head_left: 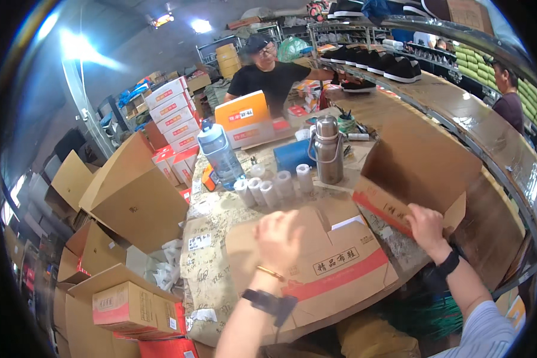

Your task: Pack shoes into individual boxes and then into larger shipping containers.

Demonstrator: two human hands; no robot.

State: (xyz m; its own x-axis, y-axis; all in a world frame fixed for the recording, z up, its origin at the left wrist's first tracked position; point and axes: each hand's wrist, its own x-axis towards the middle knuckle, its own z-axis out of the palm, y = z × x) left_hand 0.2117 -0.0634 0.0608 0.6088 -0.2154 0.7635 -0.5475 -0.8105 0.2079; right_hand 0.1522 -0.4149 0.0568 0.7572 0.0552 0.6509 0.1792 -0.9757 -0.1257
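A flattened brown cardboard box (316,262) with a red band lies on the table in front of me. Above its left part is my left hand (279,235), slightly blurred, fingers apart and holding nothing I can see. A watch and a gold-coloured bracelet are on that wrist. To the right stands an opened-out cardboard box (420,164), its inside facing me, with a red-striped low front panel. My right hand (426,227) grips the edge of that panel, fingers wrapped over it. A dark band circles my right wrist.
Rolls of clear tape (268,194), a blue water bottle (218,146), a steel flask (328,149) and a blue cylinder (293,156) stand beyond the cardboard. Large open cartons (137,203) crowd the left. A person (268,74) stands across the table; shoes line a rack (453,119) at right.
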